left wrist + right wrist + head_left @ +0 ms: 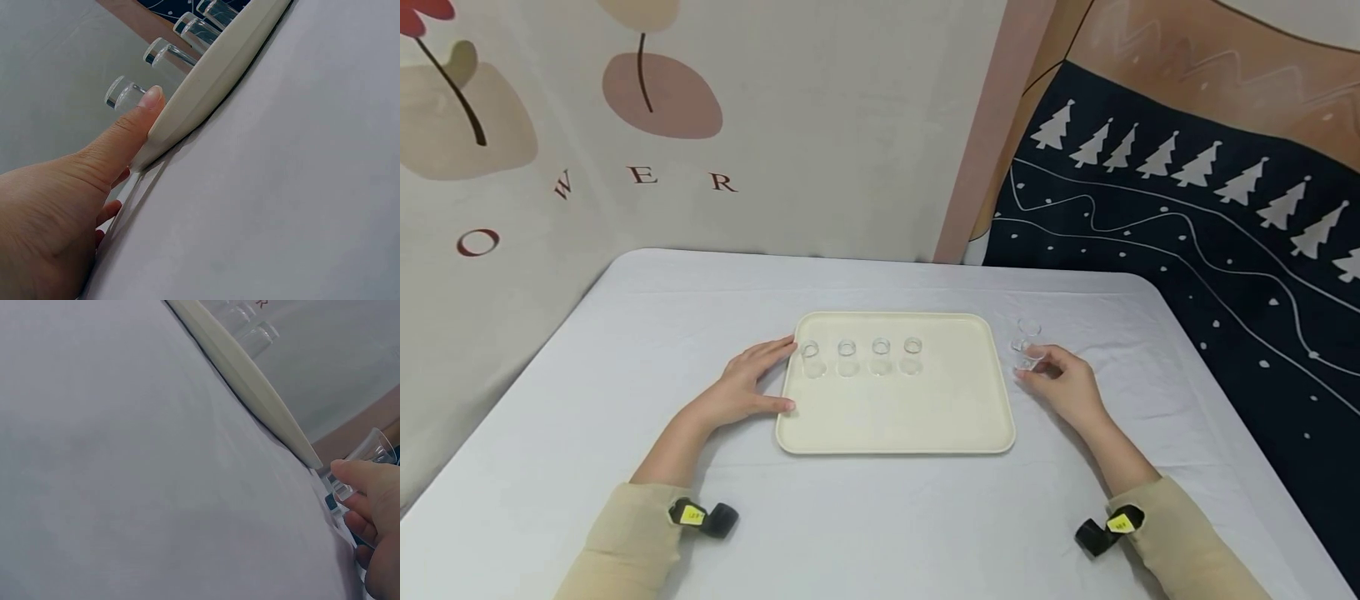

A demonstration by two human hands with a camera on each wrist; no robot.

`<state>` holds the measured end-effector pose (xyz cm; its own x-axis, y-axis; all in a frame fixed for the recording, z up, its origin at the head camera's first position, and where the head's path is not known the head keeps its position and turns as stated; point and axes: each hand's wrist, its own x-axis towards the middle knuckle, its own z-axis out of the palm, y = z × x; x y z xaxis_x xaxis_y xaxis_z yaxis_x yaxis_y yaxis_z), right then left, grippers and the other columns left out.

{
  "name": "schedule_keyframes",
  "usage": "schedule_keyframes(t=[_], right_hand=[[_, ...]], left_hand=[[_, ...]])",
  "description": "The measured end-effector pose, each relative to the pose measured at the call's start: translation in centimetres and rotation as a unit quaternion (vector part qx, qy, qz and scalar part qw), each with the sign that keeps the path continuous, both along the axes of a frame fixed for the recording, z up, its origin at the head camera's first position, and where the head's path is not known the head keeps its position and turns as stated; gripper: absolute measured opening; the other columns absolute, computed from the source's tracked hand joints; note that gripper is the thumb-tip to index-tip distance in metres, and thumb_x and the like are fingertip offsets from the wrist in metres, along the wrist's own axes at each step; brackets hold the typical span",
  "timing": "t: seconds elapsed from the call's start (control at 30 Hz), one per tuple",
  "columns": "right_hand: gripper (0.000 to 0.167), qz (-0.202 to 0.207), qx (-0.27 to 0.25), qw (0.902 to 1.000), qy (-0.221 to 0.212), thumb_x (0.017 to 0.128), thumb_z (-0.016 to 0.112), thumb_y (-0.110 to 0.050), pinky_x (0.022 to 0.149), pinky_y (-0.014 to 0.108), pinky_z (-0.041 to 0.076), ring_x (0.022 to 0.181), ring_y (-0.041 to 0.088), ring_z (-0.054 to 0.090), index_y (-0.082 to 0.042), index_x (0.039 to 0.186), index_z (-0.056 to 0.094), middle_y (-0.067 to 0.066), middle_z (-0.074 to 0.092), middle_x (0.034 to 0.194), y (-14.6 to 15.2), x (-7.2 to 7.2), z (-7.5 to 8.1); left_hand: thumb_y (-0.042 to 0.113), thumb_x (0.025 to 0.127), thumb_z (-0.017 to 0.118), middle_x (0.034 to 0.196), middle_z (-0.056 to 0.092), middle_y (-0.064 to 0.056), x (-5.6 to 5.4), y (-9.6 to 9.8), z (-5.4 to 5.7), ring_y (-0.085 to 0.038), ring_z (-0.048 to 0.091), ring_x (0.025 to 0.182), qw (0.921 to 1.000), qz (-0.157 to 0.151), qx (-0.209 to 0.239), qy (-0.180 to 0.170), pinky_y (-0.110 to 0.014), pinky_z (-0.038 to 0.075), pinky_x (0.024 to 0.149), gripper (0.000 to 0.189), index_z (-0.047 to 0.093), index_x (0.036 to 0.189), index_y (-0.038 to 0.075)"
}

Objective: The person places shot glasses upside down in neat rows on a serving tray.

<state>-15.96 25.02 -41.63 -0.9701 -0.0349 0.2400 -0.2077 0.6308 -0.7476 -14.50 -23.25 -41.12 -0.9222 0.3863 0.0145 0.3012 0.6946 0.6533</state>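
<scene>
My left hand [741, 387] rests at the left edge of a cream tray [895, 425], thumb and fingers spread and touching its rim. Several small clear glasses [881, 358] stand in a row across the tray's back left part, apparently upside down with thick bases up. The leftmost glass [125, 94] is just beyond the left thumb in the left wrist view. Right of the tray, my right hand [1067, 387] pinches a clear glass [369, 453] between thumb and fingers, its flared rim upward. A second clear glass [1027, 327] appears just behind it, partly overlapped.
A white cloth [887, 525] covers the table. A pale curtain [850, 150] with printed shapes hangs behind, and a dark cloth with white trees [1150, 208] hangs at the right. The tray's right part is bare.
</scene>
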Motion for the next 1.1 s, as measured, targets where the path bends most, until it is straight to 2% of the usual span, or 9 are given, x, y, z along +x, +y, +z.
schedule_keyframes(t=[0.2, 0.4, 0.7, 0.93, 1.1], right_hand=[[0.031, 0.000, -0.006, 0.9998, 0.020, 0.081, 0.078, -0.011, 0.068, 0.017, 0.043, 0.082, 0.016, 0.059, -0.002, 0.109, 0.066, 0.014, 0.070, 0.099, 0.2, 0.3, 0.3], [0.030, 0.009, -0.007, 0.9992, 0.038, 0.081, 0.078, -0.010, 0.062, 0.021, 0.039, 0.080, 0.012, 0.054, -0.004, 0.108, 0.067, 0.011, 0.069, 0.095, 0.2, 0.8, 0.8], [0.031, 0.025, -0.003, 0.9990, 0.036, 0.086, 0.074, -0.014, 0.071, 0.026, 0.038, 0.086, 0.017, 0.051, -0.004, 0.115, 0.065, 0.009, 0.065, 0.098, -0.3, 1.7, 1.8], [0.032, 0.081, 0.003, 0.9917, 0.101, 0.086, 0.071, -0.004, 0.065, 0.022, 0.038, 0.082, 0.023, 0.048, -0.005, 0.118, 0.067, 0.007, 0.063, 0.098, -1.0, 2.0, 2.9], [0.033, 0.093, 0.008, 0.9876, 0.126, 0.085, 0.072, -0.002, 0.067, 0.020, 0.039, 0.082, 0.020, 0.049, -0.004, 0.117, 0.067, 0.005, 0.063, 0.097, -1.7, 1.9, 3.4]], left_hand=[[0.040, 0.070, 0.083, 0.155, 0.026, -0.013, 0.1, 0.1, 0.0, -0.041, 0.014, 0.140, 1.0000, 0.001, 0.000, 0.004, -0.061, 0.004, 0.110, 0.098, 0.035, 0.147, 0.003], [0.040, 0.070, 0.083, 0.155, 0.026, -0.014, 0.1, 0.0, 0.0, -0.041, 0.014, 0.140, 1.0000, 0.000, 0.001, 0.003, -0.061, 0.003, 0.110, 0.098, 0.034, 0.147, 0.003], [0.043, 0.069, 0.083, 0.156, 0.024, -0.011, 0.2, 0.1, 0.1, -0.040, 0.012, 0.141, 1.0000, 0.004, 0.000, -0.003, -0.060, 0.003, 0.110, 0.101, 0.033, 0.148, 0.006], [0.043, 0.069, 0.083, 0.156, 0.024, -0.011, 0.1, 0.1, 0.0, -0.040, 0.012, 0.141, 1.0000, 0.005, -0.002, -0.006, -0.061, 0.002, 0.110, 0.101, 0.033, 0.149, 0.006], [0.042, 0.069, 0.083, 0.156, 0.024, -0.012, 0.1, 0.1, 0.0, -0.040, 0.012, 0.141, 0.9999, 0.007, 0.000, -0.007, -0.061, 0.002, 0.110, 0.101, 0.033, 0.149, 0.006]])
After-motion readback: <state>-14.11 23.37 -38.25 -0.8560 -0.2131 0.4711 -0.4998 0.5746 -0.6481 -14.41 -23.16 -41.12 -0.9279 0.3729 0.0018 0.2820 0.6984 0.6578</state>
